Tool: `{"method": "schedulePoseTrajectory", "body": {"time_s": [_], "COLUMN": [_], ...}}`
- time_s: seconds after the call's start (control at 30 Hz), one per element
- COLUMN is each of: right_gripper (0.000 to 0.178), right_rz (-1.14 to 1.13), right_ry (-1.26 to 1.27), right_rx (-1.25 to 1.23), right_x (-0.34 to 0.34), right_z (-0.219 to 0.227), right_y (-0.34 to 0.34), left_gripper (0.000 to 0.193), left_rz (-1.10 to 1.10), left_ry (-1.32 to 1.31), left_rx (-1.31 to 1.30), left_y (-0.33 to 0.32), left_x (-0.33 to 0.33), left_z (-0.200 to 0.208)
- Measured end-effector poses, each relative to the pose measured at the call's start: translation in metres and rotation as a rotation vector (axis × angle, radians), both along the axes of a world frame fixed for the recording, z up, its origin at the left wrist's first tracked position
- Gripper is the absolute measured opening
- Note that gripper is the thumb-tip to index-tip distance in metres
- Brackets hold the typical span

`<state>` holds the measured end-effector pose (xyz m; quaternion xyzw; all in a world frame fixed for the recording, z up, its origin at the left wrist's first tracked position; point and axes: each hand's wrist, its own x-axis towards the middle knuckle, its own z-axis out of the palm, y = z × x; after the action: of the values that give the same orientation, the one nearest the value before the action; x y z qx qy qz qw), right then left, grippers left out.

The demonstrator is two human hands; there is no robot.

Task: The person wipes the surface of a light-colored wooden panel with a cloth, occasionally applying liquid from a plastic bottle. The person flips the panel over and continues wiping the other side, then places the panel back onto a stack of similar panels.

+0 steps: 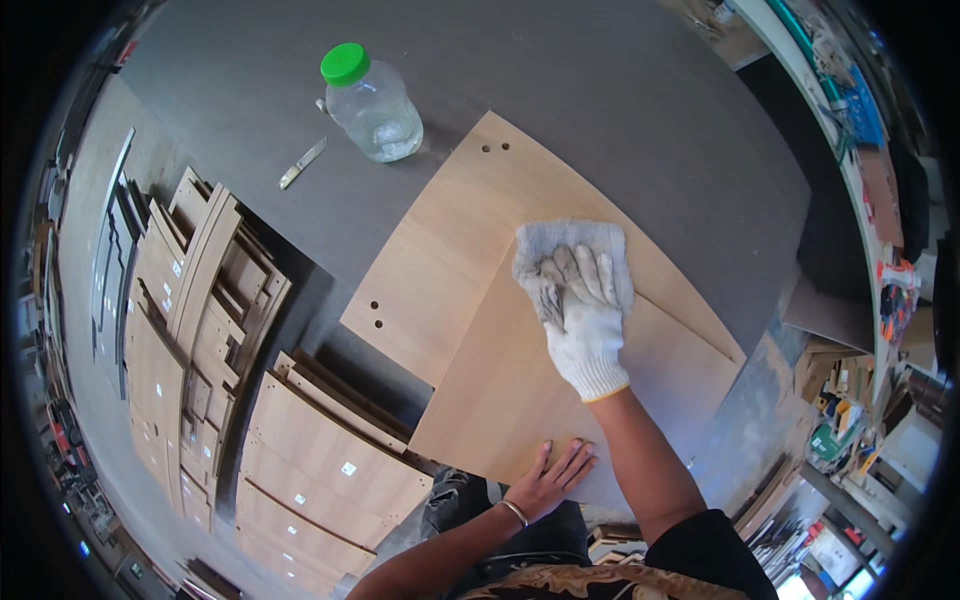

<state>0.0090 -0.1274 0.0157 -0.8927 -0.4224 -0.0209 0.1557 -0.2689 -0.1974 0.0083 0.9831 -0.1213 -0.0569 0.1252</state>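
Note:
My right hand, in a white knitted glove with greyed fingers, holds a folded grey cloth down against wood-grain boards. The fingers lie over the cloth's top side. Beneath is an upper light-wood panel, resting on a second light-wood panel that has paired dark holes near its far and left corners. My left hand, bare and with a bracelet at the wrist, rests open at the upper panel's near edge, fingers stretched out. Whatever the cloth covers is hidden.
A clear jar with a green lid and a utility knife sit on the grey tabletop beyond the panels. Stacks of cut boards stand at the left. A cluttered shelf lines the right side.

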Motion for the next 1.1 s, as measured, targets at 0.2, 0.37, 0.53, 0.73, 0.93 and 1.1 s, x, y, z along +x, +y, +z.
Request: {"method": "schedulePoseTrajectory", "body": {"time_s": [0.2,0.37,0.53,0.73,0.93,1.1], "right_gripper": [0.040,0.040,0.045,0.050,0.044,0.041], "right_rz": [0.059,0.062,0.105,-0.005,0.158,0.104], "right_ry": [0.082,-0.004,0.038,-0.008,0.056,0.028], "right_rx": [-0.014,-0.034,-0.152,-0.304,-0.071,-0.024], "right_x": [0.017,0.019,0.034,0.034,0.035,0.018], "right_z": [0.013,0.014,0.006,0.001,0.007,0.002], "right_y": [0.034,0.028,0.022,0.002,0.047,-0.012], "left_gripper": [0.059,0.059,0.060,0.060,0.059,0.058], "left_rz": [0.016,-0.007,0.009,0.010,0.114,0.128], "left_ry": [0.011,0.018,0.015,0.001,0.045,0.027], "left_rx": [-0.056,-0.008,-0.038,-0.024,-0.042,-0.010], "left_y": [-0.002,0.000,-0.003,-0.002,-0.014,-0.009], "left_x": [-0.001,0.002,0.003,0.004,0.013,0.011], "left_z": [-0.002,0.002,0.002,0.004,0.006,0.005]}}
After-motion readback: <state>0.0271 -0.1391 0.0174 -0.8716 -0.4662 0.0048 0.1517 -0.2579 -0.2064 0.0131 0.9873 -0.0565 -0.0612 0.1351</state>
